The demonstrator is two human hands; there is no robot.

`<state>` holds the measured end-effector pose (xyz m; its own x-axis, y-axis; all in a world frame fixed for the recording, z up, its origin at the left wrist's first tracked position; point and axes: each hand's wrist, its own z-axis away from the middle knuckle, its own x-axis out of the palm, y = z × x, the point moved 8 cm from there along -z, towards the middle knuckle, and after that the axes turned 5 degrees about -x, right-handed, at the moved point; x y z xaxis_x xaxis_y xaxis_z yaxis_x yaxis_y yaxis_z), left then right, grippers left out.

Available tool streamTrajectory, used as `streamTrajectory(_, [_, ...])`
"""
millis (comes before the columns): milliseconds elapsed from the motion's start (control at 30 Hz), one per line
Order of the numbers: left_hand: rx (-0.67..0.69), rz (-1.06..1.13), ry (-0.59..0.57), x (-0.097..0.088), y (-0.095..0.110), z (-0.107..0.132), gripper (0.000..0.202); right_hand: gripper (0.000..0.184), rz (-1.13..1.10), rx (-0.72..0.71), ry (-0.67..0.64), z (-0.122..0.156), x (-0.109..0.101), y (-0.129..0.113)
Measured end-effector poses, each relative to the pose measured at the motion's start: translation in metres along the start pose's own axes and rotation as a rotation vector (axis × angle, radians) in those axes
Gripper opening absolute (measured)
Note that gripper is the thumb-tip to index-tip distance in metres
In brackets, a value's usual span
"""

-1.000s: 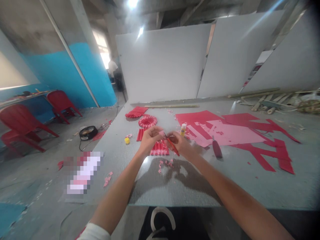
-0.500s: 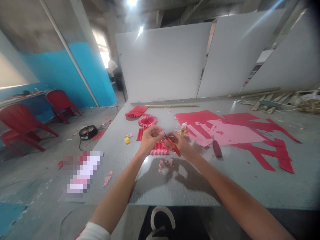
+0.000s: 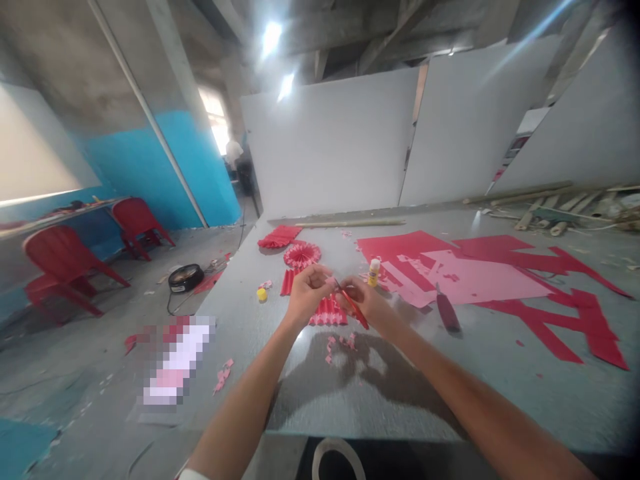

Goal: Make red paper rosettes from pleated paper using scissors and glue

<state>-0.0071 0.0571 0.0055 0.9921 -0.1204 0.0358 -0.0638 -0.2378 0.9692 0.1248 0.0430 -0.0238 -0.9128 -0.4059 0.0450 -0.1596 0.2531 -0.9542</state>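
Note:
My left hand (image 3: 309,295) is closed in a pinch on a small piece of pink paper (image 3: 331,282). Red-handled scissors (image 3: 358,313) are in my right hand (image 3: 371,303), their blades pointing at that piece. Whether the blades touch the paper is too small to tell. Below both hands lies a pleated red strip with a pink cut edge (image 3: 327,315), partly covered. A red and pink paper rosette (image 3: 302,254) sits just beyond my left hand, with a folded red paper piece (image 3: 279,236) behind it. Pink scraps (image 3: 341,345) lie nearer me.
A glue stick (image 3: 373,272) stands right of my hands; its yellow cap (image 3: 262,295) is at left. Rightward lie a dark red pointed tool (image 3: 447,311), a pink sheet (image 3: 493,279) and red paper (image 3: 407,245). A stick (image 3: 350,223) lies along the back. A person (image 3: 234,153) stands far off.
The whole view has shifted, so everything appears lower and slightly to the right. Both hands keep their hold on the paper and scissors, close together over the pleated strip.

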Motion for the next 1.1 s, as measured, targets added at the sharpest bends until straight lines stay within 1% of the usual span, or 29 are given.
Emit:
streamTrajectory(233, [-0.041, 0.046, -0.014, -0.001, 0.002, -0.001, 0.031, 0.027, 0.038, 0.015, 0.013, 0.001, -0.001, -0.005])
streamTrajectory(500, [-0.037, 0.043, -0.013, -0.009, 0.000, -0.005, 0.032, 0.023, 0.050, 0.011, 0.025, -0.001, -0.005, 0.000])
streamTrajectory(700, [-0.060, 0.077, 0.042, -0.010, 0.000, -0.004, 0.028, 0.026, 0.040, -0.006, 0.057, -0.003, -0.007, -0.002])
streamTrajectory(833, [-0.036, 0.068, 0.081, -0.011, 0.003, -0.003, 0.025, 0.027, 0.029, 0.002, 0.071, -0.002, -0.008, -0.001])
streamTrajectory(967, [-0.024, 0.059, 0.099, -0.012, 0.004, -0.002, 0.023, 0.029, 0.004, 0.006, 0.054, -0.001, -0.006, -0.001])
streamTrajectory(1100, [-0.024, 0.058, 0.104, -0.011, 0.005, 0.000, 0.025, 0.029, 0.012, 0.008, 0.032, 0.000, -0.005, 0.001])
